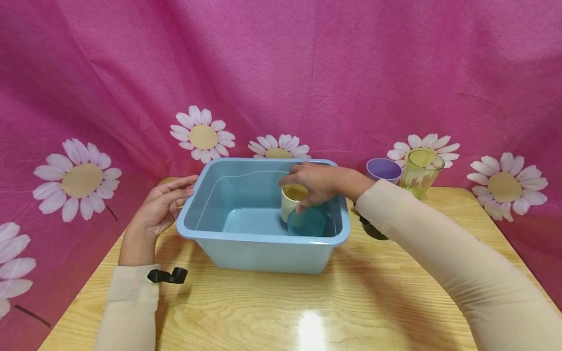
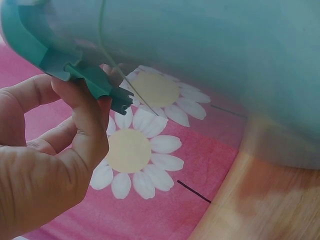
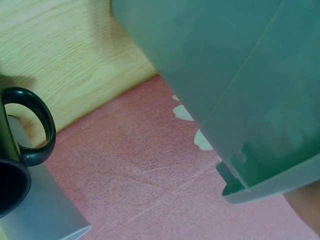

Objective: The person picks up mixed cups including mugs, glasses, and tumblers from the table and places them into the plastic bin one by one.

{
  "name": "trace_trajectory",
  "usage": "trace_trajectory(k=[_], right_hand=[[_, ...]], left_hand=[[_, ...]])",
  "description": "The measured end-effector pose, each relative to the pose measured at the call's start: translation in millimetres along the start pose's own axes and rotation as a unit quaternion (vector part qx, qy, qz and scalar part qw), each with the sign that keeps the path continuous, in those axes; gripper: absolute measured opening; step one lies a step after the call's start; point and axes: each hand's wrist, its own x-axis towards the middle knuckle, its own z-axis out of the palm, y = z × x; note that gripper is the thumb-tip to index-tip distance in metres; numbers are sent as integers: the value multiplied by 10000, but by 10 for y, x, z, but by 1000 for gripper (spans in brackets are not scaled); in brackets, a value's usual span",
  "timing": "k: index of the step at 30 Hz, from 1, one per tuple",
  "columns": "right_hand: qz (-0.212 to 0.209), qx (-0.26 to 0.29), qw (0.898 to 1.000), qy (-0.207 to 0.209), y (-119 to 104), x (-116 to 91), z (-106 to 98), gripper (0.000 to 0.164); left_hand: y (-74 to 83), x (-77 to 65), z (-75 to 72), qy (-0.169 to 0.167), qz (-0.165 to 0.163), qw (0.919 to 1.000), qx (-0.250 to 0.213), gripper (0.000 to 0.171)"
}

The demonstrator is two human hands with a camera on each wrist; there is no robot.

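A light blue plastic tub (image 1: 263, 251) stands on the wooden table. My left hand (image 1: 164, 204) touches its left rim with loosely extended fingers; in the left wrist view the fingertips are partly hidden under the lip. Over the tub's right side reaches my right hand (image 1: 311, 183), its thumb and fingers gripping the top of a cream cup (image 1: 287, 204) with a yellowish inside. Close in front of that cup lies a translucent teal cup or bowl (image 1: 306, 223) inside the tub. The right wrist view shows the tub's outer wall (image 3: 215, 60) but little of that hand.
Right of the tub stand a purple cup (image 1: 384, 169) and a clear yellow-green tumbler (image 1: 421, 175). A black mug (image 3: 37, 125), mostly hidden by the right forearm in the head view, stands near them. A pink daisy-patterned cloth (image 1: 281, 73) hangs behind the table (image 1: 246, 312).
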Motion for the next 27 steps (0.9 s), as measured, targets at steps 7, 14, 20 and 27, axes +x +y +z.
trace_trajectory(k=[7, 14, 20, 27], right_hand=[[-45, 42, 10000, -44, 20, 1, 23, 78], [-54, 15, 9999, -99, 33, 6, 55, 77], [6, -46, 9995, -298, 19, 12, 60, 77], [-108, -54, 9995, -293, 26, -4, 69, 76]], left_hand=[[-8, 7, 2, -91, 19, 9999, -48, 35], [-5, 0, 8, -87, 20, 10000, -28, 35], [-1, -3, 8, -81, 12, 10000, 0, 35], [-5, -4, 9, -80, 16, 10000, -9, 36]])
